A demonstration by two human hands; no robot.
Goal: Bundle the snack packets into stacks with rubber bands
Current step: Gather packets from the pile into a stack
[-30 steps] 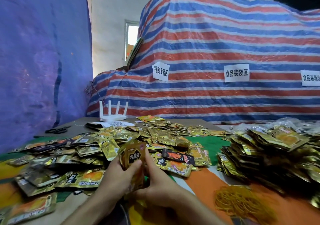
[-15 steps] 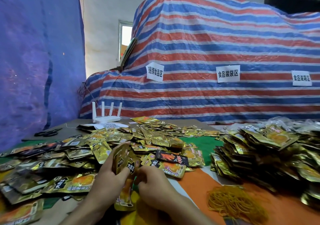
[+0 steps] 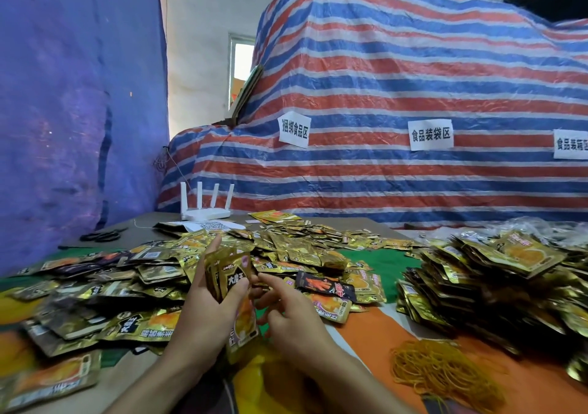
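Several shiny gold packets, black lettering.

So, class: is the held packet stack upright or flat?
Upright: the packet stack stands on end in the left hand, printed face towards the camera.

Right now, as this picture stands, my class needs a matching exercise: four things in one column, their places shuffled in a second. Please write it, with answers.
Things
1. white router
2. rubber bands
3. scissors
4. packet stack

Places
a. gripped in the left hand
b. heaped on the orange cloth, near right
c. far left, near the blue sheet
d. far table edge, before the striped tarp

Pairs: 1-d, 2-b, 3-c, 4-a
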